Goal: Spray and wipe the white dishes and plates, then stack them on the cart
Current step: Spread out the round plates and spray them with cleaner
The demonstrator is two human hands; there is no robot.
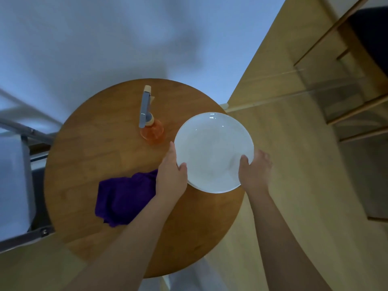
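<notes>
White glazed plate (213, 152), centre right: stiff, breakable, probably slippery (likelier still once sprayed). Left hand (171, 177) and right hand (254, 173) pinch opposite rims, thumbs on top.

Round wooden table (84, 164), pale wall (105, 38), light wood floor (294, 185).

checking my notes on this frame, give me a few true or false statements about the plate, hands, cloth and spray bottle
1. Both hands hold the white plate. True: the left hand and right hand grip opposite rims, thumbs on top.
2. The purple cloth lies on the plate. False: it lies crumpled on the round wooden table, left of the plate.
3. The spray bottle stands on the table, untouched. True.
4. The spray bottle holds blue liquid. False: the liquid is orange.
5. The plate sits at the table's left edge. False: it is over the right edge.
</notes>
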